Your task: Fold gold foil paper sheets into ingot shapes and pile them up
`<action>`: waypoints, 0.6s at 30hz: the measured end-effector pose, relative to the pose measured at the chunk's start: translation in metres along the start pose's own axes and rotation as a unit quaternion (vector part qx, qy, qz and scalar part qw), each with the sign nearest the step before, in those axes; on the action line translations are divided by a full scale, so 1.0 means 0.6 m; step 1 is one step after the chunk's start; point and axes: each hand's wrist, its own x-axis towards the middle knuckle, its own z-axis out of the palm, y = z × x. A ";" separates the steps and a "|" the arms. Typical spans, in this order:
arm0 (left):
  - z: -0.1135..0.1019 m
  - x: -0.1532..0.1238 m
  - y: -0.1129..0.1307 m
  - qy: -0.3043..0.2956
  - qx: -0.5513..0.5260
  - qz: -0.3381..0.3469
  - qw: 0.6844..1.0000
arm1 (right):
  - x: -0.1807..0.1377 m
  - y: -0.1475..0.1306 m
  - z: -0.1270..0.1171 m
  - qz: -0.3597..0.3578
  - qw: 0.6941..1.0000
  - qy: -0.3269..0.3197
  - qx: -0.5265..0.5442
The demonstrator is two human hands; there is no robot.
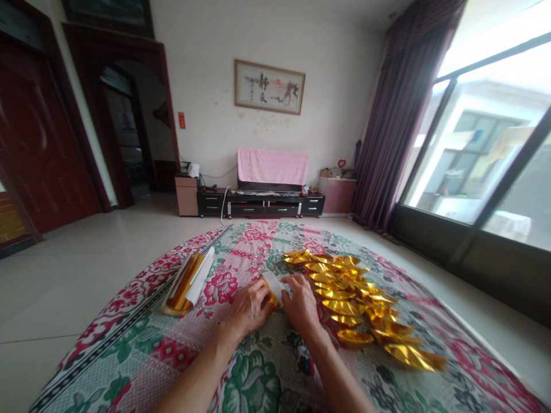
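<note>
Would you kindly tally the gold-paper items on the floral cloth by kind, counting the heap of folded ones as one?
Curled bundle of gold sheets: 1
Held sheet, between left hand and right hand: 1
Heap of folded gold pieces: 1
Total: 3

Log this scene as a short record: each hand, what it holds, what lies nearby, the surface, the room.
left: left hand pinches the near left edge of the gold-and-white sheet
right: right hand pinches the same sheet's right edge
left side: curled stack of gold foil, apart from both hands
right side: pile of folded gold pieces, beside the right hand
surface: floral cloth on a tiled floor
background: low cabinet, framed picture
</note>
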 end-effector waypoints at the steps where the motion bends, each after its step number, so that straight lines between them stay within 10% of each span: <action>1: 0.001 0.000 -0.001 0.002 0.000 0.001 1.000 | 0.000 -0.001 -0.001 -0.026 1.000 -0.005 0.011; 18: -0.007 0.001 -0.031 -0.052 -0.049 0.003 0.997 | -0.009 0.019 -0.003 -0.107 0.985 -0.122 0.065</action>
